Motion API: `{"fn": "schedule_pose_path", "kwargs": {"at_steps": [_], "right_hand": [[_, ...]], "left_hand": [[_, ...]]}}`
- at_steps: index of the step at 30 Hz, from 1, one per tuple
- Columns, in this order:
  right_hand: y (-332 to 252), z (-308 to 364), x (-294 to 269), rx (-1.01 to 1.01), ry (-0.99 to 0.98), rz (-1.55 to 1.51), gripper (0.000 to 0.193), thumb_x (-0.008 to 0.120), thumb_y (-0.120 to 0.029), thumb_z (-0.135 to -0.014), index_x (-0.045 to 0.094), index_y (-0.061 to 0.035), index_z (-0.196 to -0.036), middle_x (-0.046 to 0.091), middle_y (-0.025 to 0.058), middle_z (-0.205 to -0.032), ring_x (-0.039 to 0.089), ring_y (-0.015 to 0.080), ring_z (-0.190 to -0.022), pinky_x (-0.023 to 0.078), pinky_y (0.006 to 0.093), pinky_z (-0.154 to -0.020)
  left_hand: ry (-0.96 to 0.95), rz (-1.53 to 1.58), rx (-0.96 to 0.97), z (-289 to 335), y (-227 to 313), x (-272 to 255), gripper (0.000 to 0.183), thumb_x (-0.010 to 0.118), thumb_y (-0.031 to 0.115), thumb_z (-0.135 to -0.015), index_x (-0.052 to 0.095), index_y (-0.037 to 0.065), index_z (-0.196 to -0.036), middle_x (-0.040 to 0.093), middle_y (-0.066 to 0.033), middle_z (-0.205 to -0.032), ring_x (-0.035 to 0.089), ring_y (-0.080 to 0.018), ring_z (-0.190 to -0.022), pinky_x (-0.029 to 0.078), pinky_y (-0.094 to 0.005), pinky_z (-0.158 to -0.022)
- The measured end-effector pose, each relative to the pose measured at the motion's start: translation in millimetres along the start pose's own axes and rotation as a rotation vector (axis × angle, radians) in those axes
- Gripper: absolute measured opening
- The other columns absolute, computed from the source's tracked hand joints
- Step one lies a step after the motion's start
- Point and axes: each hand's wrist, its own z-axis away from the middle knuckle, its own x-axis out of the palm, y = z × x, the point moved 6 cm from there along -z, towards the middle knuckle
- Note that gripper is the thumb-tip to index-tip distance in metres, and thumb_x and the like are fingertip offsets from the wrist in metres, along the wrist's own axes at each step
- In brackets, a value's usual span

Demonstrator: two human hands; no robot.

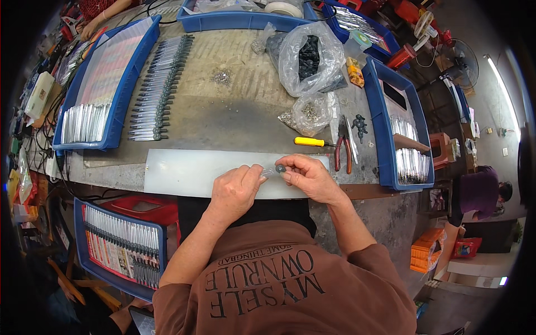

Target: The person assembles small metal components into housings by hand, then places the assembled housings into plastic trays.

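Observation:
My left hand (239, 188) is closed in a pinch around a small clear, shiny piece (267, 172). Close beside it, my right hand (310, 177) grips a small dark round part (280, 168) between thumb and fingers. The two pieces nearly meet; I cannot tell whether they touch. Both hands are above a pale white board (178, 170) along the table's near edge. Right of the board lie a yellow-handled screwdriver (309, 142), red-handled pliers (343, 151) and a cluster of dark parts (359, 127).
Slender silver tools with dark ends (159, 86) lie in a row. Blue trays (114, 131) hold more, at left, right and lower left. Plastic bags contain dark parts (309, 56) and small metal pieces (310, 111). Another person's arm (99, 22) reaches in at upper left.

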Motion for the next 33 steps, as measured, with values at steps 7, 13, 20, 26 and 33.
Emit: {"fn": "schedule_pose_path", "kwargs": {"at_steps": [7,13,20,26,33], "right_hand": [[-4,0,1,-0.062,-0.078,0.039,0.024,0.056,-0.009,-0.084,0.057,0.0001,-0.106,0.052,-0.0001,-0.085,0.046,0.0046,-0.072,0.039,0.0186,-0.062],[-8,-1,3,-0.097,-0.151,0.175,0.024,0.057,-0.011,-0.082,0.058,0.0001,-0.103,0.054,0.0042,-0.083,0.049,0.0114,-0.073,0.041,0.0235,-0.064],[-13,-1,5,-0.195,-0.218,0.303,0.025,0.059,-0.008,-0.079,0.058,0.0016,-0.101,0.057,0.0092,-0.084,0.055,0.0194,-0.075,0.044,0.0287,-0.066],[-19,-2,14,-0.257,-0.262,0.39,0.024,0.059,-0.006,-0.078,0.058,0.001,-0.101,0.058,0.0102,-0.084,0.057,0.0234,-0.073,0.045,0.0303,-0.065],[-19,0,15,-0.282,-0.182,0.388,0.025,0.061,-0.006,-0.076,0.058,0.0002,-0.1,0.058,0.0097,-0.082,0.057,0.0229,-0.072,0.045,0.0295,-0.064]], "left_hand": [[-0.035,-0.045,0.057,0,2,0,0.018,0.063,0.015,-0.073,0.052,0.006,-0.084,0.047,-0.0052,-0.062,0.053,-0.0196,-0.052,0.043,-0.0314,-0.046],[-0.105,-0.068,0.083,5,0,3,0.02,0.062,0.018,-0.074,0.053,0.005,-0.086,0.048,-0.0046,-0.063,0.054,-0.0186,-0.052,0.044,-0.0304,-0.046],[-0.122,-0.069,0.111,7,3,3,0.02,0.062,0.019,-0.074,0.053,0.004,-0.085,0.05,-0.0048,-0.063,0.055,-0.0187,-0.052,0.045,-0.0303,-0.046],[-0.141,-0.045,0.131,8,7,5,0.02,0.062,0.019,-0.075,0.053,0.004,-0.085,0.049,-0.0046,-0.062,0.055,-0.0188,-0.052,0.045,-0.0297,-0.046],[-0.153,-0.02,0.096,11,5,7,0.02,0.063,0.014,-0.073,0.053,0.004,-0.087,0.049,-0.0055,-0.063,0.053,-0.0205,-0.053,0.043,-0.0314,-0.046]]}}
